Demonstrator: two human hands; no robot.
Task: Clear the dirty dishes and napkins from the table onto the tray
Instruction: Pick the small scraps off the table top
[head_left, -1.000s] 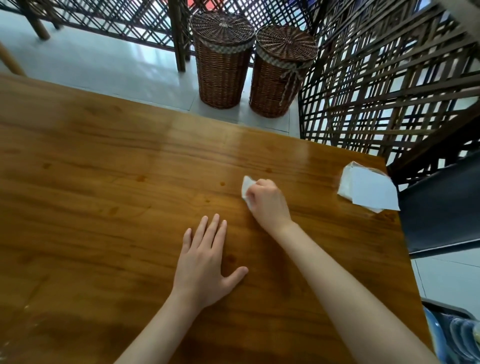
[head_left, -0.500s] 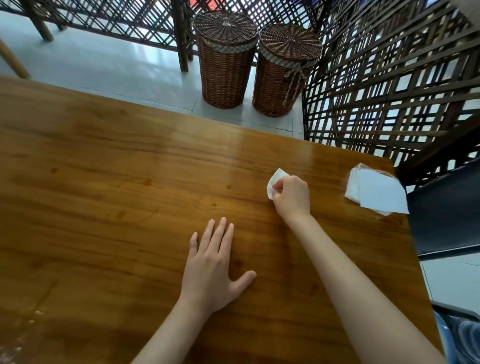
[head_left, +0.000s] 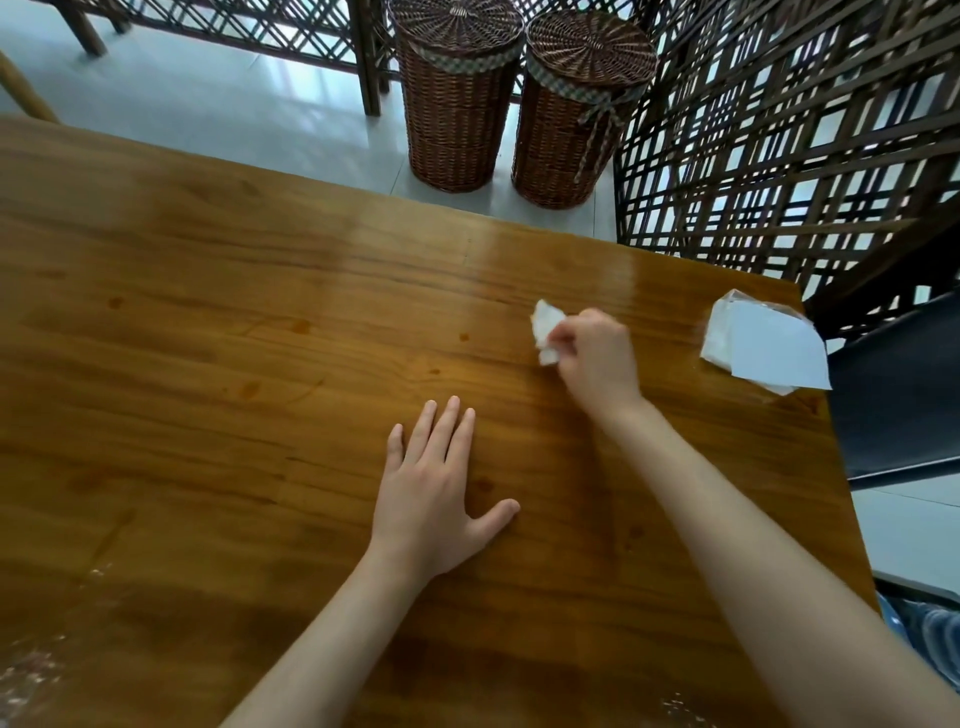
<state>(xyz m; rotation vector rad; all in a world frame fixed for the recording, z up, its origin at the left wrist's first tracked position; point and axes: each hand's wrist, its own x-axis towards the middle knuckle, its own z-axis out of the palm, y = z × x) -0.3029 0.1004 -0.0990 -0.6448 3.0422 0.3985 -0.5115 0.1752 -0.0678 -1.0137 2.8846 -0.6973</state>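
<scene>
The right hand (head_left: 597, 361) pinches a crumpled napkin (head_left: 546, 332), which protrudes at the hand's ten o'clock, above the table (head_left: 208, 338). The napkin stack (head_left: 763, 348) lies at three o'clock from that hand, apart, near the table's corner; the right hand is the nearer. The left hand (head_left: 436, 493) rests flat, fingers straight, holding nothing. No tray is in view.

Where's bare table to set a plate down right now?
Widest bare stretch: the wooden table left of the left hand, up to its far edge. Narrower strip between the right hand, gripping a crumpled napkin, and the napkin stack. Near corners show crumbs.
</scene>
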